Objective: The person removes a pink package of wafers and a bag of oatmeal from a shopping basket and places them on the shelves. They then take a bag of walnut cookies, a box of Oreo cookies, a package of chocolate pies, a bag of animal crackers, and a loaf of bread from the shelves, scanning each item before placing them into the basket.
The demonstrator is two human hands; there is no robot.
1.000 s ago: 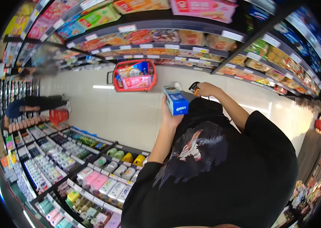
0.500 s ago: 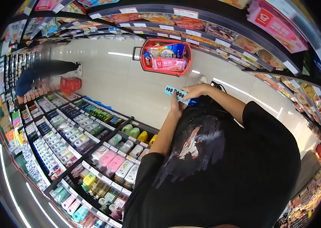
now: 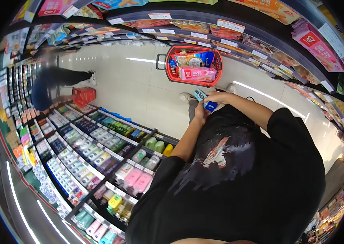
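Observation:
Both hands are closed around a small Oreo cookie box (image 3: 210, 106), held low in front of my black shirt. Its light-blue side shows a row of dark round cookies, and another side is dark blue with white lettering. My left hand (image 3: 200, 112) grips it from the near left. From the far right, my right hand (image 3: 216, 96) wraps over it, with some fingertips hidden. Beyond the hands, a red shopping basket (image 3: 168, 72) sits on the floor. Inside it are a pink biscuit pack (image 3: 197, 74) and a blue-and-yellow snack bag (image 3: 207, 59).
Shelves of bottles (image 3: 111, 144) line my left, with pink pump bottles (image 3: 137, 179) close by. Snack shelves with price tags (image 3: 231, 26) run along the far side. A blurred person (image 3: 54, 83) bends at the left shelves near another red basket (image 3: 84, 96).
The box has turned in my hands, so more of its dark-blue side shows. My view has shifted, moving the basket and shelves rightward and slightly down. A leg and shoe now show beside the hands.

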